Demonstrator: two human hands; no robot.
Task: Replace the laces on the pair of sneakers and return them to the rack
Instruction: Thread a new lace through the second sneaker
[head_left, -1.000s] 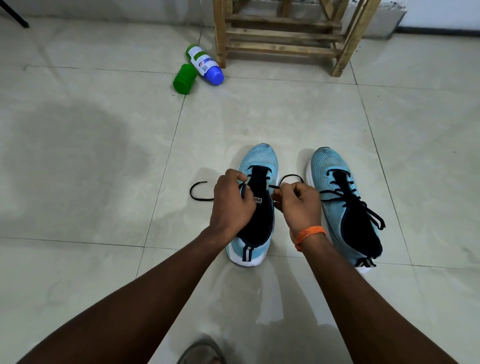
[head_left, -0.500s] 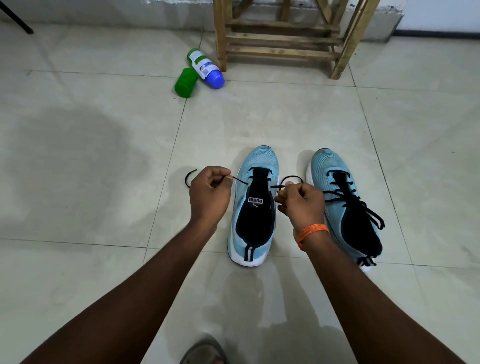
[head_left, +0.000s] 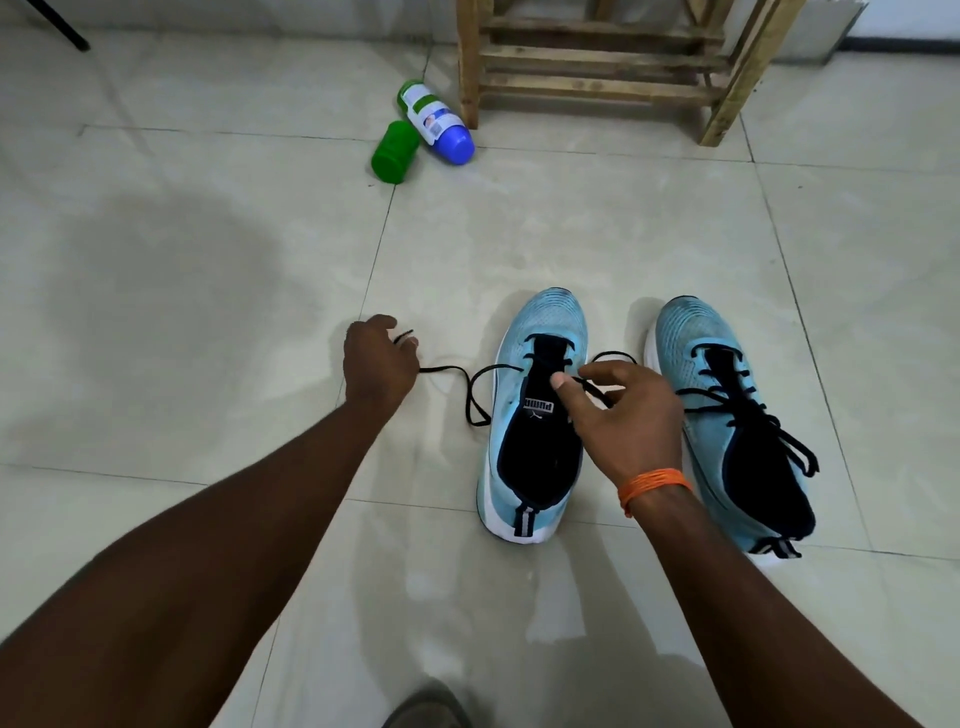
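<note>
Head view shows the left hand (head_left: 379, 364) pinching the lace (head_left: 441, 369) tip and the right hand (head_left: 628, 421) with fingers loosely spread and its grip unclear, so a hard tug away from those fingers could unthread the shoe (head_left: 545, 322).

A pale tiled floor (head_left: 208, 312) is seen, on which a partly laced sneaker (head_left: 550, 332) and a fully laced sneaker (head_left: 691, 332) are stood side by side. A black lace (head_left: 470, 395) is trailed across the tiles beside the partly laced sneaker. Farther off, a green cup (head_left: 394, 151) and a blue-capped bottle (head_left: 434, 117) are laid just beside each other, near a leg of the wooden rack (head_left: 597, 85).
</note>
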